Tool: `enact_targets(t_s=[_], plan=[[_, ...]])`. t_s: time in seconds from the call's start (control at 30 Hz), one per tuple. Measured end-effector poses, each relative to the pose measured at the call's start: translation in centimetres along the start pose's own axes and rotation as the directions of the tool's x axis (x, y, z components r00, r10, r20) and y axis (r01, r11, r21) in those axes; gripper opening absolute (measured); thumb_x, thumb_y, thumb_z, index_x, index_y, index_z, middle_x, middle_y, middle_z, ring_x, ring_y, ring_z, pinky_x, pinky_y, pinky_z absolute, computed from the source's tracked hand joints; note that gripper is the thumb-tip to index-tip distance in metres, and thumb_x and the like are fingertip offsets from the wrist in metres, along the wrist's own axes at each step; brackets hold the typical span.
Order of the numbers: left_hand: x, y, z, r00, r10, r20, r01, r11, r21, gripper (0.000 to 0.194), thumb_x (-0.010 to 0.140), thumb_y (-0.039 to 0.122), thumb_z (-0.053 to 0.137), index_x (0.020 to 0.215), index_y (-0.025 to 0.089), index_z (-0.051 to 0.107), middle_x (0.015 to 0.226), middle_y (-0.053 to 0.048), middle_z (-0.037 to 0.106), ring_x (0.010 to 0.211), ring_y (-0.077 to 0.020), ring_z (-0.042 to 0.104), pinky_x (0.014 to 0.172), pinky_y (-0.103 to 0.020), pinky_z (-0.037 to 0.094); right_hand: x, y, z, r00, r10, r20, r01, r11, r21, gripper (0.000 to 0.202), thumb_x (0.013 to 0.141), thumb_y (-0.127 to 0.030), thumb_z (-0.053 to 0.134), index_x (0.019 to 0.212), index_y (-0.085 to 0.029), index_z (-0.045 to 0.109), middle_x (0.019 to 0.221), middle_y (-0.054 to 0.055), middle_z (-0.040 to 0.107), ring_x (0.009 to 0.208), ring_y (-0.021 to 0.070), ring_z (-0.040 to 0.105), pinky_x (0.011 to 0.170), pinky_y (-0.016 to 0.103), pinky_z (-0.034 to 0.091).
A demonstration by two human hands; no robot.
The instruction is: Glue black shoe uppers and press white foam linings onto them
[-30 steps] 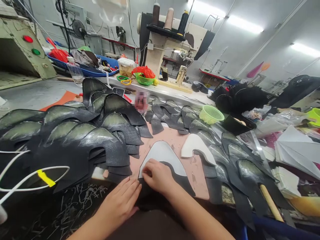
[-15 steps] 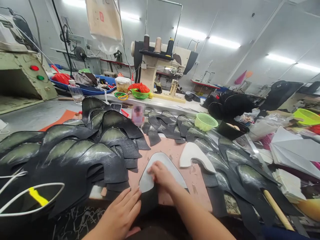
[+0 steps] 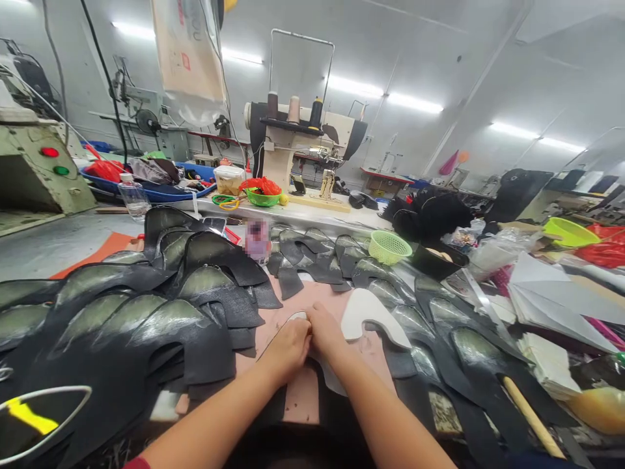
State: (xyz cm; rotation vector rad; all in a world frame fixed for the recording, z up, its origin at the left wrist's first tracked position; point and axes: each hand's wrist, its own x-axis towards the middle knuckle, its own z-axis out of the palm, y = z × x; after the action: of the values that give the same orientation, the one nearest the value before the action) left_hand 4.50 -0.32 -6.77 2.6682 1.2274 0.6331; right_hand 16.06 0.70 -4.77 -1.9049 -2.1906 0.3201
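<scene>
My left hand (image 3: 289,350) and my right hand (image 3: 326,333) are side by side over the middle of the pink work board (image 3: 301,396). Both are closed, with fingers pinched together at the rounded top of a U-shaped shoe-upper piece (image 3: 336,381). That piece is black with a pale grey layer on it; my hands and forearms cover most of it. Just right of my right hand lies a white curved piece (image 3: 364,309), resting partly over a black one. Stacks of black U-shaped pieces (image 3: 161,319) with shiny greenish patches spread out at the left.
More black pieces (image 3: 469,352) overlap on the right, near a wooden handle (image 3: 532,417). A green basket (image 3: 389,247) stands behind the board. A sewing machine (image 3: 303,140) with thread spools is at the back. White sheets (image 3: 561,299) lie far right.
My left hand has come up from the lower left to meet my right hand at the top of the piece. Both hands have closed on its edge. The view has shifted slightly right.
</scene>
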Motion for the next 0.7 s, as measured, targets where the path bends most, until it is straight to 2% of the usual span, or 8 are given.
enact_targets(t_s=[0.13,0.23,0.3,0.37,0.43,0.5,0.6,0.7], plan=[[-0.3,-0.2,0.9,0.997,0.011,0.072,-0.012,1.0,0.016,0.031,0.083,0.015,0.037,0.11,0.011,0.05,0.116,-0.016,0.056,0.11,-0.0267,0.05,0.092,-0.046,0.038,-2.5,1.3,-0.3,0.993,0.026,-0.114,-0.039,0.993,-0.115,0.023,0.079,-0.003,0.04,0.081,-0.015,0.06,0.098,0.015,0.057,0.088,0.0247,0.054,0.072,0.037,0.044],[-0.1,-0.2,0.9,0.99,0.038,0.137,-0.041,0.999,0.014,0.046,0.082,0.026,0.044,0.125,0.009,0.043,0.13,-0.02,0.045,0.123,-0.032,0.038,0.099,-0.052,0.029,-6.9,3.4,0.3,0.962,-0.11,-0.249,0.08,0.989,-0.128,0.028,0.078,-0.003,0.038,0.079,-0.017,0.063,0.11,0.015,0.057,0.101,0.0279,0.051,0.085,0.046,0.041],[0.2,0.0,0.6,0.98,0.036,0.197,-0.044,0.998,0.033,0.053,0.082,0.033,0.047,0.129,0.011,0.04,0.135,-0.021,0.038,0.126,-0.0347,0.031,0.1,-0.053,0.026,-11.0,5.0,1.0,0.944,-0.191,-0.268,0.182,0.982,-0.058,0.033,0.08,-0.006,0.034,0.08,-0.021,0.063,0.11,0.011,0.059,0.1,0.0256,0.053,0.086,0.047,0.041],[0.5,0.2,0.1,0.963,0.018,0.269,-0.039,0.996,0.076,0.054,0.082,0.038,0.047,0.131,0.019,0.039,0.139,-0.02,0.033,0.128,-0.0359,0.026,0.1,-0.054,0.025,-15.3,6.3,1.4,0.971,-0.171,-0.169,0.176,0.984,0.016,0.035,0.083,-0.013,0.032,0.071,-0.026,0.062,0.09,0.009,0.065,0.082,0.0231,0.059,0.075,0.043,0.046],[0.8,0.5,-0.4,0.947,0.004,0.322,-0.043,0.993,0.113,0.053,0.08,0.043,0.048,0.131,0.029,0.038,0.142,-0.016,0.029,0.129,-0.0372,0.022,0.1,-0.055,0.023,-19.1,7.0,0.9,0.996,-0.081,0.035,0.079,0.995,0.06,0.034,0.082,-0.015,0.032,0.067,-0.026,0.061,0.069,0.007,0.064,0.065,0.0211,0.06,0.062,0.036,0.046],[1.1,0.7,-0.6,0.938,0.007,0.347,-0.053,0.991,0.123,0.056,0.077,0.049,0.051,0.129,0.035,0.038,0.143,-0.015,0.027,0.13,-0.0398,0.019,0.099,-0.057,0.021,-21.5,7.0,-0.6,0.964,0.068,0.257,-0.093,0.992,0.089,0.019,0.078,-0.021,0.044,0.073,-0.024,0.062,0.061,0.005,0.063,0.057,0.0203,0.059,0.054,0.031,0.043],[1.4,1.1,-0.6,0.928,0.005,0.372,-0.06,0.989,0.136,0.069,0.067,0.059,0.058,0.128,0.037,0.038,0.143,-0.015,0.027,0.129,-0.0442,0.015,0.097,-0.061,0.017,-21.4,6.1,-3.6,0.899,0.158,0.409,-0.239,0.958,0.157,0.013,0.07,-0.034,0.061,0.077,-0.024,0.063,0.067,0.002,0.066,0.061,0.0198,0.061,0.052,0.026,0.041],[1.6,1.2,-0.5,0.922,-0.034,0.385,-0.039,0.983,0.181,0.069,0.07,0.059,0.054,0.131,0.033,0.036,0.144,-0.014,0.025,0.13,-0.0423,0.012,0.098,-0.061,0.015,-17.5,4.6,-4.6,0.979,0.145,0.145,-0.174,0.961,0.216,0.023,0.084,-0.028,0.043,0.077,-0.022,0.064,0.076,0.002,0.067,0.073,0.0171,0.061,0.066,0.026,0.044]])
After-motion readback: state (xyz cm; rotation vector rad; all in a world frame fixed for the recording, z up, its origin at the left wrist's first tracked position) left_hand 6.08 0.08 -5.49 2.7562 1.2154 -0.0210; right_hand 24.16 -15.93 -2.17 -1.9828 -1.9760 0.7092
